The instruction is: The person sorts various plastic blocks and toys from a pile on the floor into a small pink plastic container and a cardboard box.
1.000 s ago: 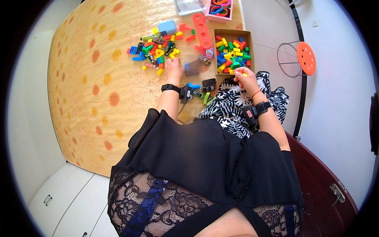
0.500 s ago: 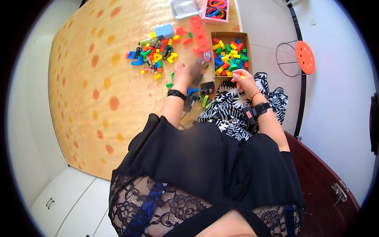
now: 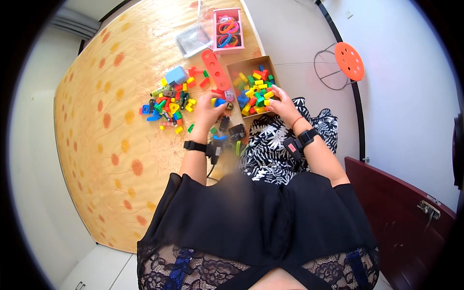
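Observation:
My left hand (image 3: pixel 209 111) is over the table beside the box's left wall, its fingers closed round a small blue toy block (image 3: pixel 220 102). At the right side of the brown cardboard box (image 3: pixel 233 65), my right hand (image 3: pixel 284 107) reaches in over the rim. Its thumb and fingers pinch a yellow toy block (image 3: pixel 268 95) above the pile. Red, green, blue and yellow blocks (image 3: pixel 256 87) fill the box. Left of my left hand lies a loose heap of mixed blocks and little toy cars (image 3: pixel 175 104). Dark toy vehicles (image 3: pixel 237 131) sit below that hand.
A long red perforated piece (image 3: pixel 215 70) lies beyond my left hand. Farther off are a clear plastic tray (image 3: pixel 193 41) and a pink box of coloured bands (image 3: pixel 228 34). Patterned black-and-white fabric (image 3: pixel 270 145) covers my lap. An orange stool (image 3: pixel 349 61) stands at right.
My left hand has gone from blurred motion over the table to holding a blue block near the box. My right hand has moved over the box with its yellow block. The view has shifted.

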A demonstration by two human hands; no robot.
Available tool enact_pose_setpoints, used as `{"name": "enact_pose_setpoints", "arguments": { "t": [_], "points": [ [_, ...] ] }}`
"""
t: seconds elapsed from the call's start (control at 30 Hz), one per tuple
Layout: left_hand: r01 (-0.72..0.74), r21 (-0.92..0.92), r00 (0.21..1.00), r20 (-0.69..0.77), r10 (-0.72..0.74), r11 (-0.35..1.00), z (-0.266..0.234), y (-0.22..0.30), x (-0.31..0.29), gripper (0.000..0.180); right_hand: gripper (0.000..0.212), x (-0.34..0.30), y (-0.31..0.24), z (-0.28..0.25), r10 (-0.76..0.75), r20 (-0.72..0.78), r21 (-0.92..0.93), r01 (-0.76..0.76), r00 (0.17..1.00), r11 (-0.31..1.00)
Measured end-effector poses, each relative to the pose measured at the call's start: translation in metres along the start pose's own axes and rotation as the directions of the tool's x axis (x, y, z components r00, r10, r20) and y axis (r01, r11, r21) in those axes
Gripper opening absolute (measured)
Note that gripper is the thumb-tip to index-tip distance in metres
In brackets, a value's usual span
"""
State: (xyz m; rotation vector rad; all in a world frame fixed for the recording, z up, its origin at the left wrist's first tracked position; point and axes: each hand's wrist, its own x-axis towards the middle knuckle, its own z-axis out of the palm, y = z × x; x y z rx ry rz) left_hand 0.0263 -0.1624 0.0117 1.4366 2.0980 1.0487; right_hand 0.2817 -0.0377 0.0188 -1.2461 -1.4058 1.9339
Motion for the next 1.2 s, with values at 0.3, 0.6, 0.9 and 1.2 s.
{"name": "enact_pose_setpoints", "arguments": {
  "t": [0.3,0.6,0.9,1.2],
  "points": [
    [-0.162,-0.223,0.967,0.157,0.2,0.961,0.072,0.088,0.01,0.043,0.043,-0.008,-0.006,0.014,0.04,0.042,-0.015,-0.04,0.998,0.999],
    [0.002,-0.494,0.942,0.291,0.164,0.87,0.07,0.076,0.009,0.033,0.028,-0.012,-0.016,0.01,0.163,0.087,0.125,-0.173,0.983,0.977],
    [0.085,-0.464,0.996,0.038,-0.076,0.882,0.083,0.046,0.05,0.035,0.033,-0.007,-0.01,0.004,0.154,0.088,0.011,-0.155,0.984,0.988],
    [-0.147,-0.227,0.876,0.422,0.234,0.963,0.072,0.083,0.017,0.053,0.036,-0.002,0.005,-0.001,0.2,0.148,-0.008,-0.201,0.969,0.98]
  ]
}}
